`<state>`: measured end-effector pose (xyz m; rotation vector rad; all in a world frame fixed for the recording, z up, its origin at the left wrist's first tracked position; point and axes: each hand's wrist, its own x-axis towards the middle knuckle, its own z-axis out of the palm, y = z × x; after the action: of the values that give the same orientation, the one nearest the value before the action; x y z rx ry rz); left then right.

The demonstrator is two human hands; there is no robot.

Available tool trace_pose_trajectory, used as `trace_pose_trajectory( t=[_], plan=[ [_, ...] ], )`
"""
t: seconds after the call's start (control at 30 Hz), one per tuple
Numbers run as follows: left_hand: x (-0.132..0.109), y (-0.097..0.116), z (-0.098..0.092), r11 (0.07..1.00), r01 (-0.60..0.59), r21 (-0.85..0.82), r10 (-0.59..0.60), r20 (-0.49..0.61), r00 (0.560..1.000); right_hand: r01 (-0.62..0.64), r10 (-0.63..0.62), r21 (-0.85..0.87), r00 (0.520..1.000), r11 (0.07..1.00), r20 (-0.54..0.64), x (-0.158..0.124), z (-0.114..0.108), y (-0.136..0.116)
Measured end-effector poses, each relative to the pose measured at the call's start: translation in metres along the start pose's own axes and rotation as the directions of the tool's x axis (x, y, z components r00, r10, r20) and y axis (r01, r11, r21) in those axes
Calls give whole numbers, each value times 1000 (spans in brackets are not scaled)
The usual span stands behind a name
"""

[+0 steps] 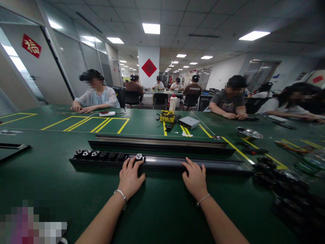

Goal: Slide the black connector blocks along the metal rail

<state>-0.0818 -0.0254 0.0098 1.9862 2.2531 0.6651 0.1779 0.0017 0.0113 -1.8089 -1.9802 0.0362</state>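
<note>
A long black rail (165, 162) with a shiny channel lies across the green table in front of me. Several small blocks, black and white like socket modules (103, 155), sit in a row at its left end. My left hand (130, 179) rests on the rail's near edge, fingers spread, its fingertips at a white-faced module (139, 157) apart from that row. Farther right, my right hand (195, 179) touches the rail with fingers apart and nothing in them. Parallel behind it lies a second black rail (162, 144).
At the right is a blurred heap of black parts (281, 189), with a metal bowl (248, 133) beyond. A yellow box (167, 116) with cables, a grey box (188, 122) and a white bottle (173, 102) stand farther back. Co-workers (98, 93) sit across the table.
</note>
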Motion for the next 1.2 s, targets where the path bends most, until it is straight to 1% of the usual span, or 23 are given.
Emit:
trace_pose_trajectory(
  t=[0.33,0.47,0.77,0.97,1.2],
  plan=[
    [0,1,-2,1000,9,10,-9,20,1000,0,1,-10,1000,1000,28,-1,-2,-1],
    [0,2,-1,1000,0,8,0,9,1000,-2,3,-19,999,1000,42,0,-3,-1],
    [1,3,0,1000,6,11,-6,7,1000,8,-7,-37,999,999,38,1,-2,1],
    [-1,5,-4,1000,12,2,-12,17,1000,8,-8,-30,1000,1000,17,1,1,3],
    [0,6,-4,1000,13,6,-13,21,1000,8,-8,-37,1000,999,20,1,0,2]
  ],
)
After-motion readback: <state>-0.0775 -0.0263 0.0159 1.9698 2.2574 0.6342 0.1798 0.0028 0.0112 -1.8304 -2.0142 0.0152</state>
